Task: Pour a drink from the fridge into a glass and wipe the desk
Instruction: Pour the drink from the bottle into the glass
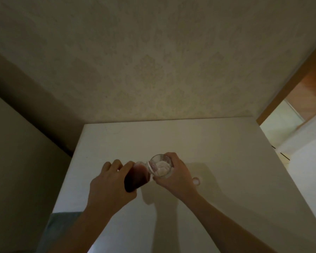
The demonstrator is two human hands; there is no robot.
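My left hand grips a bottle of dark reddish drink, tilted to the right with its white-ringed mouth at the rim of a clear glass. My right hand wraps around the glass from the right and holds it just above or on the white desk. The glass looks almost empty; I cannot tell whether liquid is flowing. A small white cap lies on the desk just right of my right wrist.
The desk stands against a patterned wall. A dark gap and a pale panel border its left edge. A wooden door frame and a lit opening lie to the right. A grey cloth-like patch shows at the lower left.
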